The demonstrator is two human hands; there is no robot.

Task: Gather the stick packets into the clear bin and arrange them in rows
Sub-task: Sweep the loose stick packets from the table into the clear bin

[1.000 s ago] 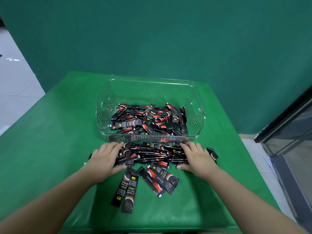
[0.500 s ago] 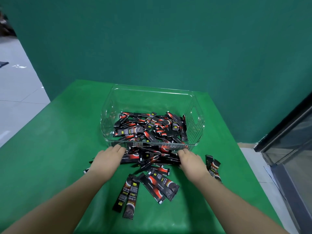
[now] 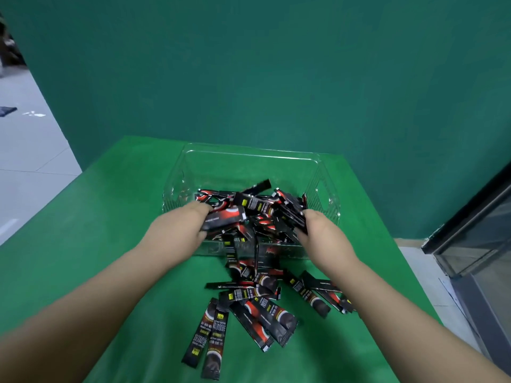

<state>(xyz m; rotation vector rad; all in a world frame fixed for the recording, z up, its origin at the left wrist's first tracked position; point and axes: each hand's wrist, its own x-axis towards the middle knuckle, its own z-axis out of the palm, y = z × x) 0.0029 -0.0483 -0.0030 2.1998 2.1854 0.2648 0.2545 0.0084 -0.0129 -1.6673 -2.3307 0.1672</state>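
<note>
Left hand [image 3: 179, 230]: over the near left rim of the bin, fingers curled on a bunch of packets [image 3: 250, 214].
Bin [image 3: 249, 154]: clear, on the green table [image 3: 83, 217], a jumbled heap of packets inside.
Loose packets [image 3: 265, 313]: strewn on the table just near of the bin, between both forearms.
Right hand [image 3: 323, 236]: at the near right rim, gripping the bunch's other end.

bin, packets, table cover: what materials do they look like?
Clear bin: looks like rigid transparent plastic, glossy; the green shows through, and the side walls are ribbed with handle cutouts.
Stick packets: probably laminated plastic or foil film, printed black and red, with a slight sheen and flat sealed ends.
Table cover: green, smooth, slightly shiny; vinyl or coated fabric, cannot tell which.
</note>
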